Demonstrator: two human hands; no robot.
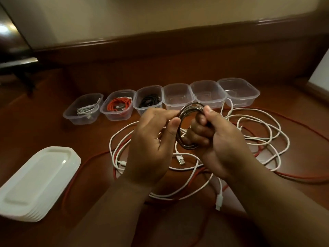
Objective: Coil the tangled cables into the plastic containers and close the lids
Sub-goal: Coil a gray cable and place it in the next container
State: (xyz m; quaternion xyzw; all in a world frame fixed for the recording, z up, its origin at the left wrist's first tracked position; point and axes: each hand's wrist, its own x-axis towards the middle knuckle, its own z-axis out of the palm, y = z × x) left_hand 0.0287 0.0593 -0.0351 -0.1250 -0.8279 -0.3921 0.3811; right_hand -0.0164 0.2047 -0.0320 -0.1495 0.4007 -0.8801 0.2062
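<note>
A grey metallic cable [189, 108] is wound into a small coil held between both hands above the floor. My right hand [219, 139] grips the coil's right side, fingers curled through the loop. My left hand [153, 139] pinches its left side between thumb and fingers. Under the hands lies a tangle of white cables [252, 125] and a red cable [293, 177]. Several clear plastic containers stand in a row behind: one with a white cable [83, 109], one with a red cable [118, 105], one with a black cable [149, 99], and empty ones [178, 95], [207, 91], [238, 90].
A stack of white lids [38, 182] lies at the lower left on the brown floor. A wooden skirting board and pale wall run behind the containers. Dark furniture legs [23, 72] stand at the far left.
</note>
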